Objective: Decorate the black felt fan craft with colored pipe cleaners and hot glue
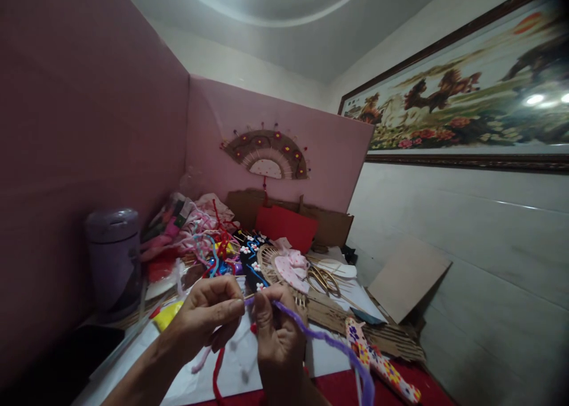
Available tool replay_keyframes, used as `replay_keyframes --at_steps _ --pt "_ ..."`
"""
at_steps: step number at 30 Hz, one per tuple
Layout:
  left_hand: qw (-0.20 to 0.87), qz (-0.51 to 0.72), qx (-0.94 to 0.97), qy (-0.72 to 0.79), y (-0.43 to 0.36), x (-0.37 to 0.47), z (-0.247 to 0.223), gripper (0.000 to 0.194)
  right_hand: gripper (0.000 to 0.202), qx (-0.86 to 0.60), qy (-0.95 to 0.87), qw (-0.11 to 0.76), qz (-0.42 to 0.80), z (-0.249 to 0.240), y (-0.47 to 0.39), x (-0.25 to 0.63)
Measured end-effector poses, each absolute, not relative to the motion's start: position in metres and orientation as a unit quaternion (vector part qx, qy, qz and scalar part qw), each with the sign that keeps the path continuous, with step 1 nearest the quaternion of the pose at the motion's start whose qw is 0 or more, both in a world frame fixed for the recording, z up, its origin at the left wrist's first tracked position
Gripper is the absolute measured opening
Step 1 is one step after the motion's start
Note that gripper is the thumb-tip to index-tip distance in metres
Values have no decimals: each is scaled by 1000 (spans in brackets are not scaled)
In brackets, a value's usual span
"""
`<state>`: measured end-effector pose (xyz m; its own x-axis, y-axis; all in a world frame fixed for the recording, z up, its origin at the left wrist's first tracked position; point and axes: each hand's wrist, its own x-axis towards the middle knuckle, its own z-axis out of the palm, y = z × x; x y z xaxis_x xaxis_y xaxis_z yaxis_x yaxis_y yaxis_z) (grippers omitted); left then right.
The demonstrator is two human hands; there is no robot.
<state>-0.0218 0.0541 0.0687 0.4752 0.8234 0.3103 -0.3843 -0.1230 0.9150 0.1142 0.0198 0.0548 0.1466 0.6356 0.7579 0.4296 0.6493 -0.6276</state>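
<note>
My left hand [213, 311] is closed in a pinch on the end of a thin wooden stick [249, 297], just left of my right hand. Between the thumb and fingers of my right hand [280, 329] runs a fuzzy purple yarn [326, 336], and its long tail hangs off to the right. The yarn's short end meets the stick in the gap between my hands; whether it is wound around it I cannot tell. Behind my hands lies a fan-shaped piece [268, 262] with a black band, white flowers and a pink dotted cloth centre.
Gold-handled scissors [326, 280] lie right of the fan piece. Corrugated cardboard [331, 314] and a flower-patterned object [380, 361] are at the right. A purple canister [113, 264] stands left, beside heaped pink cloth [200, 216]. A finished-looking fan [269, 148] hangs on the pink board.
</note>
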Motion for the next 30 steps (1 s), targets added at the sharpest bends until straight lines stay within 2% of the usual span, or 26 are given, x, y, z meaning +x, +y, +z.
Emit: replay_keyframes --at_steps 3,7,12,18,21,25,30 --pt "611 512 573 190 55 -20 69 31 23 -389 -641 655 93 51 25 114" --pt "480 570 624 237 53 -21 71 26 18 -395 -632 665 43 52 30 115" --pt "371 516 721 277 49 -21 75 20 14 -346 -631 693 -44 57 32 115" --pt "293 511 751 297 48 -21 78 14 10 -342 -651 667 -119 54 32 118" --pt "311 534 721 312 47 -19 77 15 9 -290 -678 655 -165 53 30 118" --pt "425 559 643 304 47 -14 73 15 20 -253 -743 592 -184 55 26 119" --pt "545 553 579 249 48 -14 70 24 20 -268 -726 612 -165 52 21 119"
